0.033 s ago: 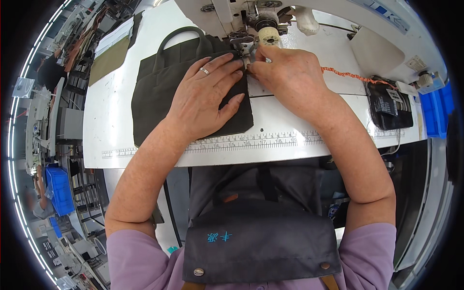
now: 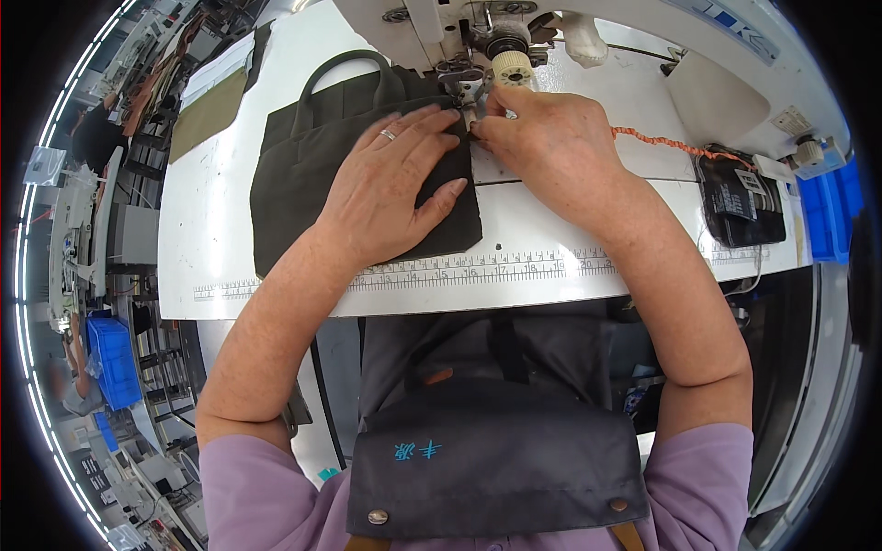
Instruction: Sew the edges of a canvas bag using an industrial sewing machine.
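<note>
My left hand (image 2: 390,174) lies flat and open on a dark olive fabric bag piece (image 2: 294,211), its fingertips near the piece's right edge. A looped fabric handle (image 2: 326,64) rises from the piece's top. My right hand (image 2: 551,147) is closed, thumb and fingertips pressed together beside the presser foot (image 2: 469,96) of the white sewing machine (image 2: 395,28), at the fabric's edge; what they grip is hidden or too small to make out. A cream knurled wheel (image 2: 512,69) sits just above my right fingers.
A white table (image 2: 211,257) has a printed ruler along its front. Olive cloth and paper (image 2: 202,129) lie at back left. An orange coiled cord (image 2: 657,138) runs to a black pouch (image 2: 740,216). Blue bins (image 2: 827,216) stand right and left. Other people (image 2: 78,386) are at far left.
My left hand and forearm have shifted very slightly, with the fingers a little blurred. My right hand stays at the presser foot.
</note>
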Demonstrator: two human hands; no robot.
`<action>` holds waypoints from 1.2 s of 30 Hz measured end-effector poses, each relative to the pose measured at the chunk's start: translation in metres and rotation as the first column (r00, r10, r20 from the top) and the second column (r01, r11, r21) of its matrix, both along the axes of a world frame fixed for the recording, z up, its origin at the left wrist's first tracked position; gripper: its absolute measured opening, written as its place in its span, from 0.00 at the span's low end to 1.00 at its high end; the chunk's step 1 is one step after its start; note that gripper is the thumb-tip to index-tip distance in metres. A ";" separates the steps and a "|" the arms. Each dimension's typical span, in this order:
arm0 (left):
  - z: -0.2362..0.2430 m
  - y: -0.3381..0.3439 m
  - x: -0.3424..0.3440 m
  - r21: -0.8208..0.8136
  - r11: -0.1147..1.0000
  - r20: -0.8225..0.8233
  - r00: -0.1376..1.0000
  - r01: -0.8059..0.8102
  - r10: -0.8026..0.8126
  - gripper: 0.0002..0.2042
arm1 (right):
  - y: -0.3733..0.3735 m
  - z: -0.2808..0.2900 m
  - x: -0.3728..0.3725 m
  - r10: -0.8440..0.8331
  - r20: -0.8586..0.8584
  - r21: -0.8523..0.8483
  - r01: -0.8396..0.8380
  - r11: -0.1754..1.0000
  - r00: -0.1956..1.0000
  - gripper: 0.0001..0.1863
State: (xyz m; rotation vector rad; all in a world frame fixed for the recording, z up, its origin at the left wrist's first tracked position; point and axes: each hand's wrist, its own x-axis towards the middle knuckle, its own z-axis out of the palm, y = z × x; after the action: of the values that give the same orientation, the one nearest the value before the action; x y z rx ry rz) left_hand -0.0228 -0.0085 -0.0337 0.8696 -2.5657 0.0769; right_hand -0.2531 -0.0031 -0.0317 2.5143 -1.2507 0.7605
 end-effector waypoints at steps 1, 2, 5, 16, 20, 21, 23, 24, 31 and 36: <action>0.002 0.001 0.001 0.001 1.000 0.002 1.000 0.000 0.000 0.22 | 0.000 0.000 0.000 0.003 0.003 0.000 -0.003 1.000 1.000 0.05; 0.006 0.004 0.001 0.100 0.995 -0.023 1.000 0.002 0.000 0.27 | 0.000 0.000 -0.001 0.004 0.005 0.001 -0.004 1.000 1.000 0.05; 0.014 0.012 0.001 0.206 0.978 -0.017 1.000 0.021 -0.018 0.33 | 0.000 -0.001 -0.001 0.002 0.007 0.005 -0.002 1.000 1.000 0.05; 0.033 0.043 -0.008 0.234 0.970 0.226 0.974 -0.062 0.007 0.38 | -0.002 -0.006 0.001 -0.021 0.073 -0.020 0.023 1.000 0.997 0.02; 0.037 0.047 -0.007 0.250 0.964 0.219 0.975 -0.089 0.033 0.37 | -0.003 -0.008 0.002 -0.018 0.072 -0.019 0.019 1.000 0.997 0.02; 0.040 0.048 -0.008 0.297 0.950 0.175 0.984 -0.091 0.040 0.36 | -0.004 -0.009 0.002 -0.018 0.072 -0.018 0.019 1.000 0.997 0.02; 0.040 0.048 -0.009 0.294 0.951 0.177 0.983 -0.098 0.046 0.36 | -0.003 -0.009 0.001 -0.022 0.071 -0.020 0.024 1.000 0.997 0.01; 0.040 0.048 -0.009 0.291 0.951 0.178 0.982 -0.106 0.055 0.35 | -0.002 -0.009 0.000 -0.025 0.071 -0.011 0.026 1.000 0.997 0.01; 0.045 0.042 -0.012 0.445 0.885 0.103 0.989 -0.139 0.104 0.30 | -0.003 -0.010 -0.001 -0.024 0.080 0.032 0.022 0.999 0.997 0.02; 0.045 0.028 0.005 0.626 0.780 -0.074 0.995 -0.008 0.070 0.24 | -0.003 -0.008 0.001 -0.023 0.084 0.038 0.020 0.999 0.996 0.02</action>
State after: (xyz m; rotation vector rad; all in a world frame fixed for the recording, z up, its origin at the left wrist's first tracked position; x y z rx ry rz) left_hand -0.0179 0.0190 0.0112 1.1172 -2.4958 -0.8387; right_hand -0.2521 -0.0057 -0.0400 2.5176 -1.3294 0.8538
